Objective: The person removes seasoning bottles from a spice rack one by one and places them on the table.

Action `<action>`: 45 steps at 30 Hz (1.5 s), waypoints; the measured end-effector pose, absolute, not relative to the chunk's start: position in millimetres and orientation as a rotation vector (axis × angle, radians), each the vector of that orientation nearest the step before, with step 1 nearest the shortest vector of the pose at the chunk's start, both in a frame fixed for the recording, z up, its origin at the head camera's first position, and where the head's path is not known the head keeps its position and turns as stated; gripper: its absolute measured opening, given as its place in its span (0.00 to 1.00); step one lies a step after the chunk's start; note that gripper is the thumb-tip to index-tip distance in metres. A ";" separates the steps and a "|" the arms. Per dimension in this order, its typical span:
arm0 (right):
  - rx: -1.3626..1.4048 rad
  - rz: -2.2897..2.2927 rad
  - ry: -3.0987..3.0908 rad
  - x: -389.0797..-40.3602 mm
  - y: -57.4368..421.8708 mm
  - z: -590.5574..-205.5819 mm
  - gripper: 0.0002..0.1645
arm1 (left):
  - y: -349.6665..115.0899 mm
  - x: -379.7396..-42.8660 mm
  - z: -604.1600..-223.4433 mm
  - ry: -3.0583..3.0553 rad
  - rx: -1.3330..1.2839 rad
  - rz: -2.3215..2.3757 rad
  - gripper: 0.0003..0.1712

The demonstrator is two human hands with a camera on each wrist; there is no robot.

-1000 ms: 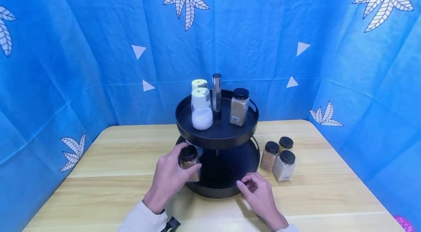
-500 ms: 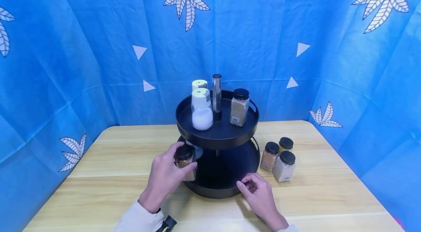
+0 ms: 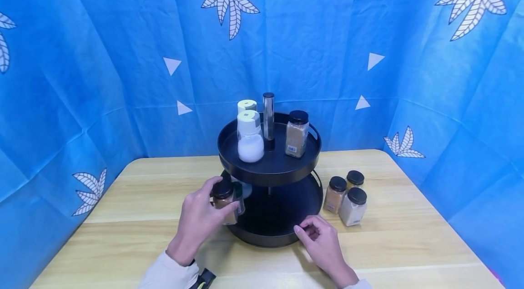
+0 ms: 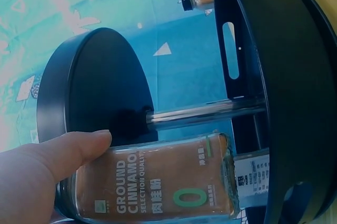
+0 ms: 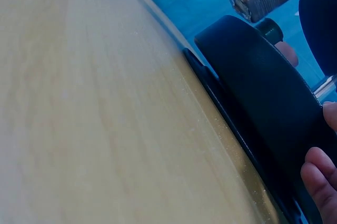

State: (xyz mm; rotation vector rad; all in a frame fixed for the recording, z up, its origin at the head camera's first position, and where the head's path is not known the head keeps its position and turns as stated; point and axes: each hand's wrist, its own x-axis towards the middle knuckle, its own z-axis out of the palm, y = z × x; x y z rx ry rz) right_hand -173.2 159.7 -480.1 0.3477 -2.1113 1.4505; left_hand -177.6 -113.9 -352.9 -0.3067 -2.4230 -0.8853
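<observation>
My left hand (image 3: 195,217) grips a jar of ground cinnamon (image 4: 158,182) by its black lid and upper part, thumb on the near side. The jar hangs at the left edge of a black two-tier tray's lower tier (image 3: 272,240); the right wrist view puts it above the rim. Just behind it, a jar with a dark green lid (image 5: 270,30) stands in the lower tier. At the tier's front right, my right hand (image 3: 323,244) pinches the rim, thumb at the top and fingers against the outer wall.
On the upper tier (image 3: 268,179) stand two white-capped shakers, the front shaker (image 3: 251,149) holding white grains, and a black-lidded spice jar (image 3: 296,138). A metal post (image 3: 268,118) rises between them. Several black-lidded jars (image 3: 353,209) are grouped on the table right of the tray.
My left hand has moved left with the cinnamon jar, and more of the green-lidded jar behind it shows. The right hand has stayed on the rim.
</observation>
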 end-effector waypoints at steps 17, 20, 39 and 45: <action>0.336 1.470 -2.114 -171.9 159.3 -480.4 0.13 | -126.0 -177.7 -354.2 -2.436 -0.267 -0.874 0.37; 0.321 1.470 -2.129 -171.9 159.1 -479.9 0.14 | -128.4 -177.8 -354.6 -2.427 -0.268 -0.868 0.37; 0.329 1.447 -2.122 -172.0 158.7 -481.5 0.14 | -142.5 -183.3 -358.8 -2.427 -0.244 -0.846 0.36; 0.336 1.432 -2.121 -173.2 159.6 -481.2 0.15 | -147.5 -187.7 -360.6 -2.420 -0.224 -0.837 0.36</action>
